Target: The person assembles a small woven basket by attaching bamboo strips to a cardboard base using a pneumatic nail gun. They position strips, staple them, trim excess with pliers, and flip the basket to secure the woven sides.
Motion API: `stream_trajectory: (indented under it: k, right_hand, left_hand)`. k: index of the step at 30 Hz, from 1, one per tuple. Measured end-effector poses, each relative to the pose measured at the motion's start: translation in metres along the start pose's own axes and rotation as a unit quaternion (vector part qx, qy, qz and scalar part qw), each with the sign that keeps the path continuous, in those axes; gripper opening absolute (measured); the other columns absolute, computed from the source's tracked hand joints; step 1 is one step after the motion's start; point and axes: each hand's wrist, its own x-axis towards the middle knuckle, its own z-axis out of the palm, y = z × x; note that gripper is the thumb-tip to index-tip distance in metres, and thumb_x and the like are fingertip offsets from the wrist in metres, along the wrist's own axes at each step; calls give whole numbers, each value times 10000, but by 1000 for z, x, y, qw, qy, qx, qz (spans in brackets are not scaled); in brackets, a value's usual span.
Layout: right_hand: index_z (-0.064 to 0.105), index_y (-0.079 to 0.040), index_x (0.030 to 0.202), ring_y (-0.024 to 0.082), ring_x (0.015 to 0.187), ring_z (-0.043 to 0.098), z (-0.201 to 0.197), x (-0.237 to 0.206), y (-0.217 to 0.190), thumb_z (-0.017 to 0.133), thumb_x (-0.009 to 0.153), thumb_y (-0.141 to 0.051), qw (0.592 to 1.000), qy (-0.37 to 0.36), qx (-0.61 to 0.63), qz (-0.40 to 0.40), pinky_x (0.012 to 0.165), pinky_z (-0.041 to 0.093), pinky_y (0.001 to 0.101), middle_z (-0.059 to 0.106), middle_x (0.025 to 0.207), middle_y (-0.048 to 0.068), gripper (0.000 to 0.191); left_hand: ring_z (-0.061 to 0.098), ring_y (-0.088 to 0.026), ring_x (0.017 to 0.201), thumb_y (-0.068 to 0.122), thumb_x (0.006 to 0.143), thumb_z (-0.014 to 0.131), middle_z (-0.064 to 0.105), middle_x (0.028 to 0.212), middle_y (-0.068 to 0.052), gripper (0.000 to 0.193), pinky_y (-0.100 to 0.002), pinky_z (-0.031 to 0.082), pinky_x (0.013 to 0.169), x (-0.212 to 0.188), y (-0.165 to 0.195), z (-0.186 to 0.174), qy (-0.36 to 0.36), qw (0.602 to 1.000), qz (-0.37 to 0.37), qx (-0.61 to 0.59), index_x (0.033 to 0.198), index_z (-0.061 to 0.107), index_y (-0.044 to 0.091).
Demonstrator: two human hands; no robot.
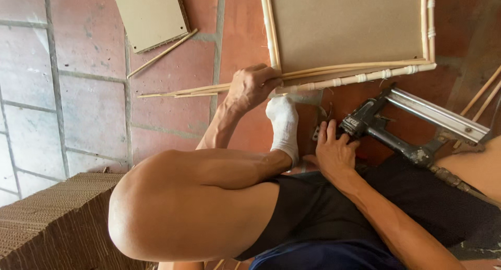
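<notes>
Observed one small label: a white printed mark on the black body of the nail gun (pixel 365 123), just beside the fingertips of the right hand (pixel 334 152). Shape roughly oblong, lettering too small to resolve. No packages, signs or screens were seen near either hand.

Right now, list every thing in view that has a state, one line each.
left hand: closed around thin cane strips
cane strips: flat on the floor along the panel's edge
framed panel: lying flat, cane trim along its edges
right hand: resting beside the nail gun, fingers loose
nail gun: lying on the floor, not gripped
second board: flat on the tiles, apart
</notes>
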Motion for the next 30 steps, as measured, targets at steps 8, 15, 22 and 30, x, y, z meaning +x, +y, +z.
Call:
stream_trajectory:
  k: [8,15,22,30]
  right_hand:
    - [303,-135,1520,400,1218,514,7,1,-13,712,834,-245,996,51,-10,-78,889,497,604,468,1375,196,806]
    - [405,22,1432,365,987,609,5,7,11,799,766,-218,937,-108,323,75,782,538,442,570,1149,249,810]
    - [590,-8,1246,174,746,582,-5,-35,20,636,807,-86,741,12,671,27,695,528,330,600,874,95,449]
    - [553,28,1269,169,890,555,-32,7,-9,653,848,-54,734,69,675,-2,836,491,327,578,990,75,441]
  left_hand:
    - [691,-287,760,237,931,737,686,836,-67,131,-414,563,642,1,4,7,2,999,17,50,996,727,123]
    - [694,-256,736,245,936,730,685,817,-51,124,-388,565,610,-1,-5,14,19,998,32,56,957,720,122]
    - [693,-230,687,212,905,733,673,769,-30,90,-369,558,554,2,-4,16,25,995,29,89,879,705,130]
    - [683,-209,642,168,883,745,670,734,-15,59,-359,547,543,1,19,9,83,993,27,79,856,695,152]
